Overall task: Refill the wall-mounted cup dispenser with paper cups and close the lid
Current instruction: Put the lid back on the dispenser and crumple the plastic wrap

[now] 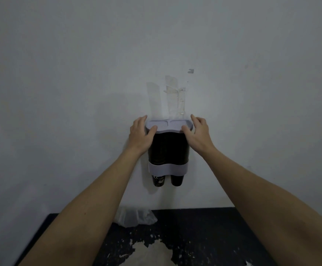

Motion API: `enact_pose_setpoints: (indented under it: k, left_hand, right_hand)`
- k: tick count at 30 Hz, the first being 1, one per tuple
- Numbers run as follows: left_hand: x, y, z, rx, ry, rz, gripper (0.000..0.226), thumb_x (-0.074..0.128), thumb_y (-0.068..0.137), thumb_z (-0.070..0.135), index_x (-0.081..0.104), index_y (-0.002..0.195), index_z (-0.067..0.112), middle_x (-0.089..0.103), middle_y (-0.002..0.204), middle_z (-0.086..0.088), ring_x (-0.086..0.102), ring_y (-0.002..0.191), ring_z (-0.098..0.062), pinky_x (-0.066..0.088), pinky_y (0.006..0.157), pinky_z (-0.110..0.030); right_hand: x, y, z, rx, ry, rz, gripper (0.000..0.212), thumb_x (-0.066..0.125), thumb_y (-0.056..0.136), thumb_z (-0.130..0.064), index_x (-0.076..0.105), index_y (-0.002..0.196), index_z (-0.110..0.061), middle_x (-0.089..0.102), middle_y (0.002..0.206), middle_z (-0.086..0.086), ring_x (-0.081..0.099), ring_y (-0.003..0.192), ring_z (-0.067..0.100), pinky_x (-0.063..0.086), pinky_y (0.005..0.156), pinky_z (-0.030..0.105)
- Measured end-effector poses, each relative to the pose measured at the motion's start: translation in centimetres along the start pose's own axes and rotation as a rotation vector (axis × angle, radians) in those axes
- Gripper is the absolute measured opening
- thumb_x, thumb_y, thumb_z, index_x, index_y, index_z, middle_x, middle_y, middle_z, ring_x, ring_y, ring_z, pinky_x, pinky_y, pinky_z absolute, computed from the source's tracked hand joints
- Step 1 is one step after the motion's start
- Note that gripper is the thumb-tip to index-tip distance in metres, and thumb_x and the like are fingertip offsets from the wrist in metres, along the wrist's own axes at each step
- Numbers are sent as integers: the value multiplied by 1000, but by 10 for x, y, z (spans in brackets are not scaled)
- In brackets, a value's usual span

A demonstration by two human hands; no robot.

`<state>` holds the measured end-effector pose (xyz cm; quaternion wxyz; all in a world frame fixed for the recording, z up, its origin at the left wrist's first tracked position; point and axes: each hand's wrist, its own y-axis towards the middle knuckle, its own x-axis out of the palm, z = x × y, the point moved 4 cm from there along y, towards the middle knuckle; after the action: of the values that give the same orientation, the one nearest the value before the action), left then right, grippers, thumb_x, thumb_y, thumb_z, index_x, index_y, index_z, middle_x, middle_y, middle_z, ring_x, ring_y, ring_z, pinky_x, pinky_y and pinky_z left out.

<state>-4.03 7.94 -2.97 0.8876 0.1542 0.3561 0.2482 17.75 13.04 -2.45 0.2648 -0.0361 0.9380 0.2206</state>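
The left hand (141,134) and right hand (197,131) clasp the two ends of the lid (168,125), thumbs on its front edge and fingers curled round the sides. The lid lies flat atop the dispenser (168,150), which hangs on the wall (60,73). It looks like light, stiff plastic, best pressed evenly at both ends. Dark cups (158,180) poke out below the dispenser's pale band.
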Motion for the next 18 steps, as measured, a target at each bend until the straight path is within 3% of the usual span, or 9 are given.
enact_pose_setpoints:
  k: [5, 8, 11, 14, 18]
  left_hand:
    - [7, 9, 18, 184, 274, -66, 64, 44, 100, 49, 30, 155, 20, 25, 162, -5, 22, 149, -24, 19, 120, -45]
    - [9, 11, 20, 224, 373, -90, 64, 39, 100, 53, 29, 155, 22, 24, 163, -5, 20, 150, -24, 18, 121, -45]
    - [13, 12, 16, 216, 439, -127, 64, 36, 100, 54, 34, 154, 20, 27, 162, -6, 22, 150, -23, 19, 121, -42]
    - [16, 13, 13, 173, 439, -167, 63, 36, 101, 55, 40, 151, 17, 30, 161, -6, 24, 149, -23, 21, 120, -41]
    - [16, 14, 14, 166, 452, -153, 63, 37, 100, 56, 42, 150, 18, 31, 160, -5, 25, 148, -23, 24, 119, -42]
  right_hand:
    - [9, 10, -19, -110, -292, -12, 64, 43, 100, -50, 37, 154, -17, 37, 156, 9, 38, 140, 29, 31, 114, 42]
    - [15, 16, -20, -132, -393, -6, 66, 38, 98, -56, 40, 152, -18, 39, 157, 8, 36, 144, 28, 27, 119, 46]
    - [21, 19, -16, -108, -496, -55, 67, 33, 97, -59, 46, 147, -17, 40, 156, 7, 33, 146, 25, 20, 121, 52]
    - [24, 18, -14, -99, -546, -72, 66, 31, 96, -59, 58, 136, -14, 51, 144, 6, 41, 138, 24, 26, 117, 52]
    - [24, 16, -15, -89, -540, -63, 64, 32, 95, -58, 59, 132, -13, 53, 140, 6, 43, 135, 24, 34, 111, 49]
